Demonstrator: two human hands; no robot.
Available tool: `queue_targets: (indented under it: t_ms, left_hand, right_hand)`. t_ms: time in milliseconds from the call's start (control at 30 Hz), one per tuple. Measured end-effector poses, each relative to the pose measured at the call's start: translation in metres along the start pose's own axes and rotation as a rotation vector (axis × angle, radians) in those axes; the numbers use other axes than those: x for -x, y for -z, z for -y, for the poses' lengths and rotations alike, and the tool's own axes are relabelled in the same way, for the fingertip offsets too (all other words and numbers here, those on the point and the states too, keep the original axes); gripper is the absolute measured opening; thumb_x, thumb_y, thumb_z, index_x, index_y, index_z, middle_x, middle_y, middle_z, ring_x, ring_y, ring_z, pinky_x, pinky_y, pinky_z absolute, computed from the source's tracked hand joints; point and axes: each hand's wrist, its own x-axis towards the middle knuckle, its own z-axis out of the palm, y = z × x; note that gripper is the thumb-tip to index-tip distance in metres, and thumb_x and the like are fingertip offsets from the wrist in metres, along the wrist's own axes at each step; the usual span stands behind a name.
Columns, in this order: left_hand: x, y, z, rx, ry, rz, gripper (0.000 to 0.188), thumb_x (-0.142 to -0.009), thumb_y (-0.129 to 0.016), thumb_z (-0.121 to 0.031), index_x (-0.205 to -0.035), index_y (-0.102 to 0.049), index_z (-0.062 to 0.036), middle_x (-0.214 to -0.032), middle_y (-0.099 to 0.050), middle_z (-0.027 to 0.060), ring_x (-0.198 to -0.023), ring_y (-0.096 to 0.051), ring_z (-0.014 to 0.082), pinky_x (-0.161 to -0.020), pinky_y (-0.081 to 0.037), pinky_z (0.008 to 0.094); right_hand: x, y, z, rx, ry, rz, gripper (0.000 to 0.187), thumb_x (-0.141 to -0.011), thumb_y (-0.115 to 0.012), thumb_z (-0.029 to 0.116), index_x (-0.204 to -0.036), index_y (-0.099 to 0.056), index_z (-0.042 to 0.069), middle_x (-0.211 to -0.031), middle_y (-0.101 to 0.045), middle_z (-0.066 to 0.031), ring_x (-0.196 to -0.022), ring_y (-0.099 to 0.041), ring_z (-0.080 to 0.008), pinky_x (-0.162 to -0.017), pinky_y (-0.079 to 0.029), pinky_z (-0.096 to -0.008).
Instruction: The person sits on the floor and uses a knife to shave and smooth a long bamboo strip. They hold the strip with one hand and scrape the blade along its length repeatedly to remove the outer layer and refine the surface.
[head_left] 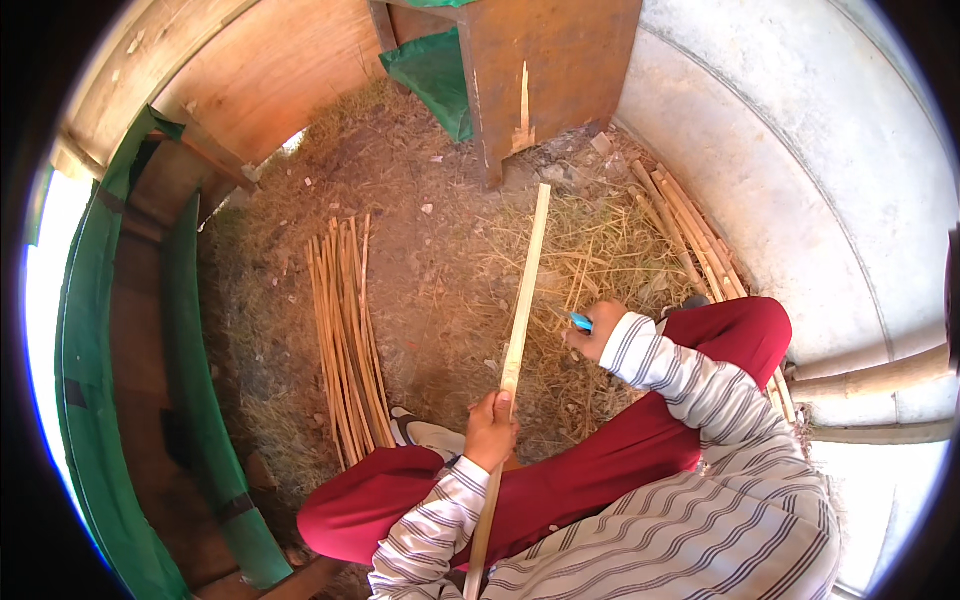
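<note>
My left hand [491, 432] is wrapped round a long, pale bamboo strip [528, 275]. The strip slants from my lap up and away, its far end over the straw on the ground. To the right of it, my right hand [598, 330] is closed on a knife with a light blue handle [581, 321]. A thin blade seems to point left from the handle, though it is hard to make out against the straw. The knife and the strip are apart. Both my sleeves are striped white.
A bundle of thin bamboo strips [345, 330] lies on the ground to the left. Thicker bamboo pieces [690, 225] lean along the pale wall [770, 150] at right. A wooden cabinet [555, 70] stands ahead. Green-covered shelving [205, 400] runs along the left. Dry straw [590, 245] covers the ground.
</note>
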Motion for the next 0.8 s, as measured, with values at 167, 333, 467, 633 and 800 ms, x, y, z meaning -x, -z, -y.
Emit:
queue_targets:
  t_ms: [167,333,467,633,800]
  left_hand:
    - [-0.001,-0.003,0.005,-0.032,0.034,-0.002,0.037,-0.102,-0.041,-0.041,-0.091,-0.051,-0.0071,-0.056,-0.046,0.0015,-0.037,-0.041,0.0101,-0.032,-0.033,0.0279]
    - [-0.002,-0.009,-0.006,0.05,0.079,0.052,0.036,-0.103,-0.039,-0.041,-0.093,-0.048,-0.0076,-0.056,-0.041,-0.0003,-0.038,-0.034,0.0077,-0.033,-0.03,0.025]
    - [-0.006,-0.01,-0.015,0.201,0.161,0.094,0.039,-0.103,-0.038,-0.044,-0.093,-0.047,-0.0085,-0.055,-0.038,-0.0008,-0.037,-0.032,0.0076,-0.033,-0.028,0.0251]
    - [-0.011,-0.016,-0.019,0.313,0.186,0.132,0.039,-0.103,-0.036,-0.046,-0.093,-0.045,-0.0091,-0.055,-0.036,-0.0007,-0.035,-0.03,0.0073,-0.031,-0.027,0.0255]
    - [-0.013,-0.023,-0.021,0.261,0.138,0.131,0.037,-0.104,-0.035,-0.044,-0.092,-0.043,-0.0098,-0.054,-0.035,-0.0007,-0.034,-0.028,0.0081,-0.031,-0.025,0.0262]
  right_hand:
    - [-0.024,-0.023,-0.006,0.142,-0.052,0.062,0.032,-0.082,-0.063,0.034,-0.081,-0.071,0.002,-0.065,-0.065,-0.0199,-0.064,-0.067,-0.0351,-0.067,-0.056,-0.0442]
    - [-0.028,-0.033,-0.005,0.196,0.062,0.05,0.027,-0.081,-0.065,0.031,-0.08,-0.072,0.004,-0.063,-0.064,-0.017,-0.061,-0.066,-0.0314,-0.064,-0.057,-0.0425]
    - [-0.022,-0.026,0.025,0.211,-0.006,0.23,0.029,-0.081,-0.064,0.031,-0.091,-0.073,0.005,-0.082,-0.069,-0.0209,-0.079,-0.069,-0.0368,-0.075,-0.057,-0.0447]
    - [-0.025,-0.031,0.029,0.231,-0.087,0.254,0.028,-0.078,-0.066,0.026,-0.097,-0.073,0.007,-0.089,-0.069,-0.0214,-0.089,-0.069,-0.0364,-0.08,-0.055,-0.0451]
    - [-0.032,-0.029,0.029,0.235,-0.122,0.21,0.027,-0.076,-0.07,0.027,-0.092,-0.073,0.005,-0.086,-0.069,-0.0217,-0.083,-0.069,-0.0364,-0.076,-0.056,-0.0447]
